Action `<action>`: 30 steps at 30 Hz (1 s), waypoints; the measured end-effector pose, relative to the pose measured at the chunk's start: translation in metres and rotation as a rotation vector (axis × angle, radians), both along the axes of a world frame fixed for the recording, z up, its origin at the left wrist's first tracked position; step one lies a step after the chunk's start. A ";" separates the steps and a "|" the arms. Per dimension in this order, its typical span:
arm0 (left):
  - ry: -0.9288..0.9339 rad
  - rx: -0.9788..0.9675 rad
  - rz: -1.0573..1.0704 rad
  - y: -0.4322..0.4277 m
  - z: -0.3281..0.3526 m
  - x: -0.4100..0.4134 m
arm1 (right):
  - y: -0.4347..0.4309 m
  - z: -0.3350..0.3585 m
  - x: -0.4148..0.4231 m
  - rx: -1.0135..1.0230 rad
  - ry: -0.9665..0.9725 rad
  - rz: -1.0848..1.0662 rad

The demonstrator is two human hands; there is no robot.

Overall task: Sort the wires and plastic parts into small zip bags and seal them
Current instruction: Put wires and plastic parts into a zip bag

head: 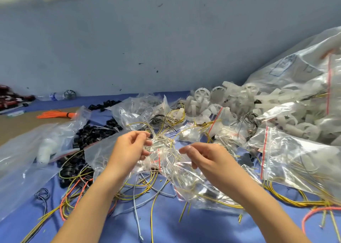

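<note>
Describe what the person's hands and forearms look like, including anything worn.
Both the left hand and right hand are bare: no gloves, rings, watch or bracelets visible. The forearms are uncovered to the frame's bottom edge, with no sleeves in view. Fingernails look short and unpainted.

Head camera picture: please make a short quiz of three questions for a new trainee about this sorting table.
1. True or false: the left hand pinches the small zip bag at the table's middle.
2. Which parts spill from the large bag at the right? A) black rings B) white plastic wheels C) orange wires
3. Fill in: the orange wire bundle lies at the far ____ of the table.

Key: 1 true; 2 B, the white plastic wheels; 3 left.
</note>
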State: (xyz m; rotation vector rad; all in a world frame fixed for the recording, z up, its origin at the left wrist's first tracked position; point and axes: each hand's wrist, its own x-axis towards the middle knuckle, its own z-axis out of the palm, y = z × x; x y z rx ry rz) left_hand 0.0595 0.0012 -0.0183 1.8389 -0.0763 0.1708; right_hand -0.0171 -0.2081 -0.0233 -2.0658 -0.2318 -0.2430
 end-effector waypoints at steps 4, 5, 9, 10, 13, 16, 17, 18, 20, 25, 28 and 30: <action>-0.065 0.286 0.036 -0.007 -0.007 0.043 | 0.000 -0.001 0.011 -0.061 -0.015 -0.037; -0.089 0.382 0.048 -0.010 -0.008 0.052 | 0.000 -0.002 0.014 -0.073 -0.012 -0.040; -0.141 0.641 0.021 -0.025 -0.008 0.082 | 0.001 -0.001 0.029 0.011 -0.023 -0.061; -0.151 0.718 0.002 -0.028 -0.007 0.089 | 0.000 0.001 0.033 0.039 -0.034 -0.074; -0.155 0.861 -0.036 -0.032 -0.005 0.106 | -0.004 0.003 0.044 0.107 -0.057 -0.123; -0.156 0.943 -0.086 -0.025 -0.011 0.115 | -0.005 0.001 0.051 0.158 -0.050 -0.139; -0.155 0.999 -0.129 -0.022 -0.014 0.114 | -0.005 0.000 0.053 0.160 -0.048 -0.144; -0.153 1.072 -0.181 -0.018 -0.017 0.114 | -0.005 0.000 0.055 0.159 -0.047 -0.150; -0.181 1.238 -0.260 -0.011 -0.023 0.112 | -0.005 -0.001 0.057 0.165 -0.044 -0.157; -0.297 1.269 -0.136 -0.005 -0.026 0.112 | -0.011 -0.007 0.057 0.229 -0.033 -0.217; -0.334 1.006 -0.050 -0.027 -0.022 0.124 | -0.017 -0.008 0.060 0.267 -0.021 -0.268; -0.311 0.933 -0.086 -0.055 -0.019 0.136 | -0.021 -0.008 0.062 0.338 -0.020 -0.293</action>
